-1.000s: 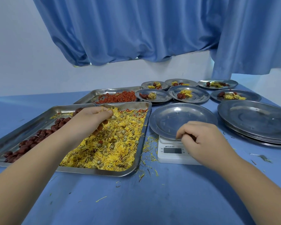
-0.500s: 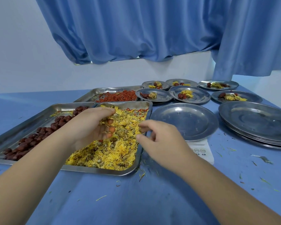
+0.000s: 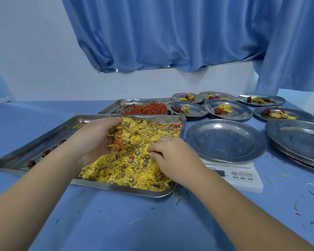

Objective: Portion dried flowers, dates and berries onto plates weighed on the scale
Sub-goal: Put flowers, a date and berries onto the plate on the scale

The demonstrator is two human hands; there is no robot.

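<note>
A steel tray (image 3: 120, 187) in front of me holds a heap of yellow dried flowers (image 3: 134, 169). My left hand (image 3: 96, 140) is cupped over the heap and holds a clump of flowers in its curled fingers. My right hand (image 3: 172, 156) reaches into the heap from the right and pinches flowers. An empty steel plate (image 3: 225, 140) sits on the white scale (image 3: 243, 176) to the right of the tray. Dark red dates (image 3: 45, 153) lie in a tray (image 3: 16, 160) to the left, partly hidden by my left arm. Red berries (image 3: 147, 108) fill a tray (image 3: 114, 107) behind.
Several filled plates (image 3: 228, 110) with flowers and dates stand at the back right. A stack of empty plates (image 3: 297, 142) is at the far right. Loose petals litter the blue table (image 3: 134, 223). A blue curtain (image 3: 170, 33) hangs behind.
My right hand moved left from the scale into the flower tray and now pinches flowers. My left hand stayed over the heap and gathered a clump.
</note>
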